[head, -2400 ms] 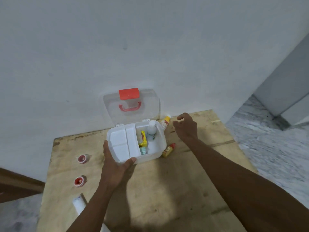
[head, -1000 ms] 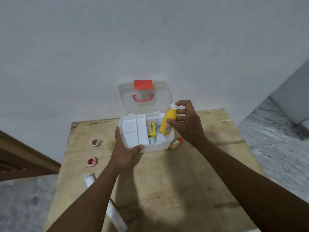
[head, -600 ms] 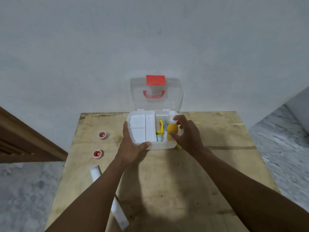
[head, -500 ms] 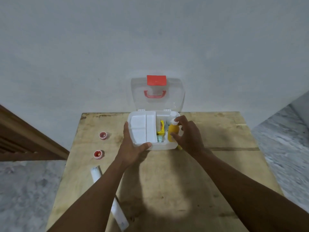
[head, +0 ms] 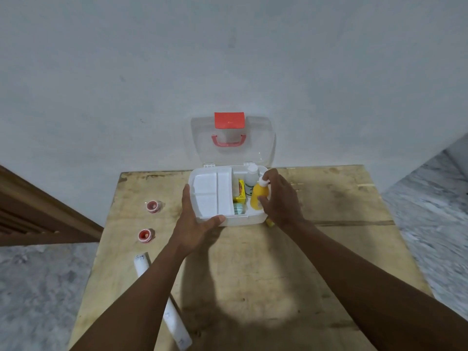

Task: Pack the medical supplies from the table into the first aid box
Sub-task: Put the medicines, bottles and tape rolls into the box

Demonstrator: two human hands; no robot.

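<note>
Moved since a second ago: yellow bottle (head: 258, 198), from lifted over the rim to down inside the first aid box (head: 243, 220).

Head view, items as I read them remotely:

1. Right hand (head: 281, 198): grasping the yellow bottle, thumb low on the body, fingertips at the white cap.
2. Yellow bottle: right compartment, long axis near upright, cap tipped slightly away from me, beside a white bottle (head: 250, 177) and a yellow carton (head: 240, 192).
3. Left hand (head: 195, 224): not clenched; fingers flat along the box's left wall, thumb on the front rim, bracing the near-left corner.
4. Small bottle (head: 270, 223): on the table (head: 253, 287), outside the box's front-right corner, mostly hidden under the right wrist. I judge the right hand nearer for it.
5. Two red pots (head: 152, 207) (head: 145, 235) and a white tube (head: 167, 307): well left of the box, tube lengthwise toward me. I judge the left hand nearer.
</note>
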